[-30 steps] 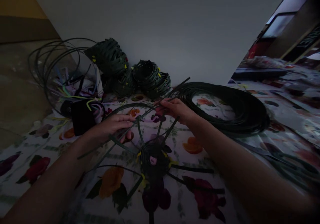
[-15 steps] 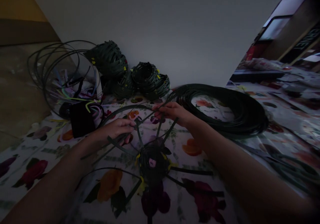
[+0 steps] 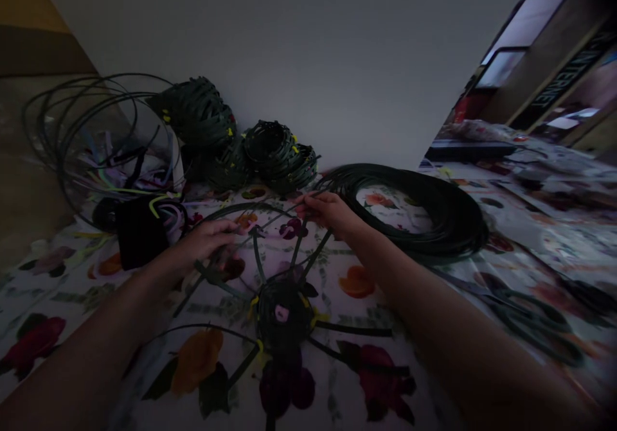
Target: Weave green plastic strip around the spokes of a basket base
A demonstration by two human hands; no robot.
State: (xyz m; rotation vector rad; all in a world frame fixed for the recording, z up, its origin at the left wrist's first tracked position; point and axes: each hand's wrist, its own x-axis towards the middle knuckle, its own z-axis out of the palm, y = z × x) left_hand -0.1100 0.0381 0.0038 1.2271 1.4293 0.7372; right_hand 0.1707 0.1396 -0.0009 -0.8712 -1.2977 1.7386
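Note:
A small dark green woven base (image 3: 283, 312) with a pink piece at its centre rests on the flowered cloth. Flat dark green strips radiate from it, with yellow ties at its edge. Beyond it, my right hand (image 3: 328, 211) pinches a long dark green strip (image 3: 277, 218) that slants down toward the left. My left hand (image 3: 207, 241) is beside the upper left spokes, its fingers stretched out and apart, close to that strip. The undersides of its fingers are dim and blurred.
A large coil of dark green strip (image 3: 457, 219) lies right of my right hand, with scissors (image 3: 525, 315) nearer me. Several woven baskets (image 3: 267, 145) stand against the white wall (image 3: 289, 52). Left are loops of strip (image 3: 60, 155) and a black box-like object (image 3: 142, 232).
The view has turned slightly right, so everything appears shifted left. My left hand's fingers have spread and drawn back from the spokes; my right hand keeps its pinch on the strip.

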